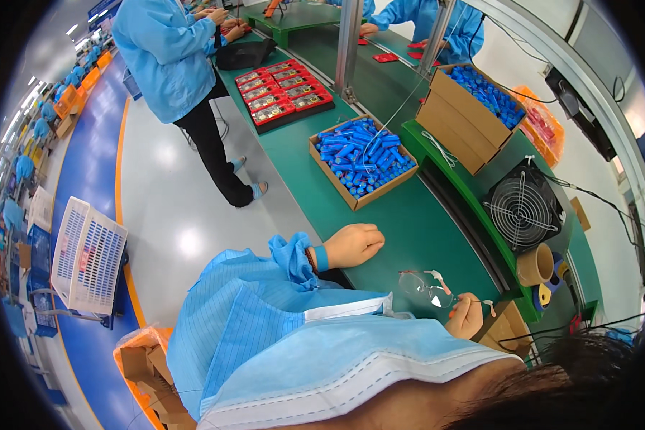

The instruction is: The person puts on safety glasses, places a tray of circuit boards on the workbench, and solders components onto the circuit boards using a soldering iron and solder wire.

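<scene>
Well, the green tabletop (416, 229) is stretching away beneath everything, and a big cardboard carton (451, 125) is standing on the raised green shelf (417, 137) at the right, brimming with blue cylinders. Down on the tabletop, a red tray (294, 117) is carrying rows of filled compartments, so that portion is looking done, while a smaller open box (385, 189) is sitting nearer, heaped with more blue cylinders; those are seemingly waiting, as neither hand is visibly holding one. Over the tabletop's edge, the left hand (351, 245) is curling its fingers into a loose fist, nothing showing in them. And now the glasses (437, 295)! They're hanging out by the near right part of the tabletop, the right hand (467, 317) closing its fingers around one arm. Handling is looking partway: the arms are standing unfolded, the release isn't happening yet. The lenses are facing leftward, the arms are running their long axis rightward; whether the frame is touching the tabletop, I'm not managing to tell.
</scene>
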{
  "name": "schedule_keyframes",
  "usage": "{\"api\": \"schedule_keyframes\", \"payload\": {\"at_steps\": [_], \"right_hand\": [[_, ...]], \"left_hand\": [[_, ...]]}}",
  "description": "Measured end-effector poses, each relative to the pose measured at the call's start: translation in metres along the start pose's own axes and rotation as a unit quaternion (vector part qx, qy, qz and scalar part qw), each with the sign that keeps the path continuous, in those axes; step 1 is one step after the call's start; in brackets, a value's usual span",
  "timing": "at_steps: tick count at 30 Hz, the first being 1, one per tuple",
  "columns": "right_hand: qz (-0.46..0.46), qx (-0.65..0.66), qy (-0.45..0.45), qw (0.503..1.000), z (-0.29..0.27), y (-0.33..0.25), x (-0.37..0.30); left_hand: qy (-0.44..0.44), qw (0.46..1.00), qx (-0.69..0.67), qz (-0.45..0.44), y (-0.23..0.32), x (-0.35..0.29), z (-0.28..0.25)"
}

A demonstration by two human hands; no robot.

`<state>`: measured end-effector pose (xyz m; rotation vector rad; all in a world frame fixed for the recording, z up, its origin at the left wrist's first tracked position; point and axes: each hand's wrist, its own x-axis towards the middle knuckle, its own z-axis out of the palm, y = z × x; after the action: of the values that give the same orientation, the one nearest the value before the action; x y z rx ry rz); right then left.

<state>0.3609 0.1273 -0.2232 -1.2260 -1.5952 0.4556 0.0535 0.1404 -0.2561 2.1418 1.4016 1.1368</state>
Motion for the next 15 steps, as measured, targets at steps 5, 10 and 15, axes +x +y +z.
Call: {"api": "schedule_keyframes", "payload": {"at_steps": [5,10,15], "right_hand": [[0.005,0.004,0.008,1.0,0.001,0.003,0.002],[0.012,-0.014,0.006,1.0,0.0,0.003,0.002],[-0.03,-0.015,-0.013,0.999,-0.001,0.012,0.0]], "left_hand": [[0.009,1.0,0.002,0.001,0.0,0.0,0.001],[0.003,1.0,0.005,0.001,0.001,0.003,0.002],[0.01,1.0,0.0,-0.004,0.0,0.0,0.003]]}}
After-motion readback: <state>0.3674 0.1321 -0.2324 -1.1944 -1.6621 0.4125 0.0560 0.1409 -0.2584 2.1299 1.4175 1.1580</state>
